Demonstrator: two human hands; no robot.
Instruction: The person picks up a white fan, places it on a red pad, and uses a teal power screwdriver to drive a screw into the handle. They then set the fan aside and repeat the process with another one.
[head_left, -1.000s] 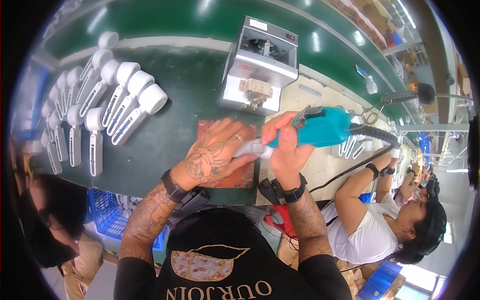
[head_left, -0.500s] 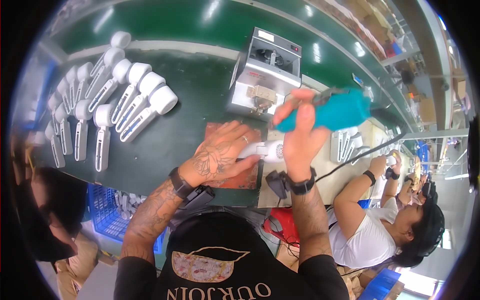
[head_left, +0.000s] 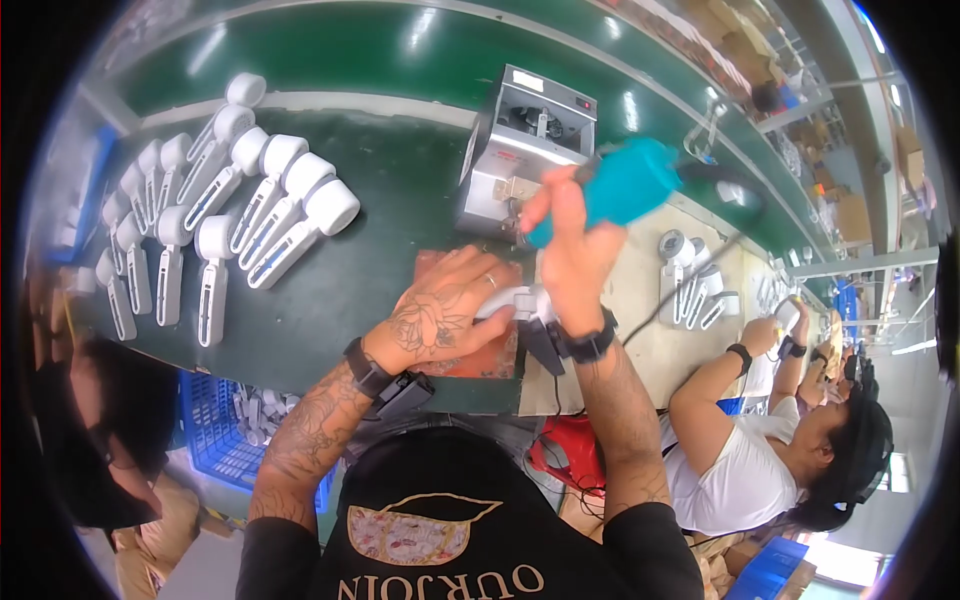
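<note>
Head view, teal plastic screwdriver (head_left: pixel 625 188), white handle (head_left: pixel 518 300)

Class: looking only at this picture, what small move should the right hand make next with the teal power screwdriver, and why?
Probably lower it. The right hand holds the teal screwdriver raised and tilted, its tip above the white part that the left hand pins on the brown mat.

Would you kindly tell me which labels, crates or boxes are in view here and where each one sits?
White label: small rectangle on top of the grey machine, behind the hands.
Blue crate: slatted plastic, below the bench edge by the left forearm, white parts inside.
Brown boxes: cardboard, far right background.
</note>
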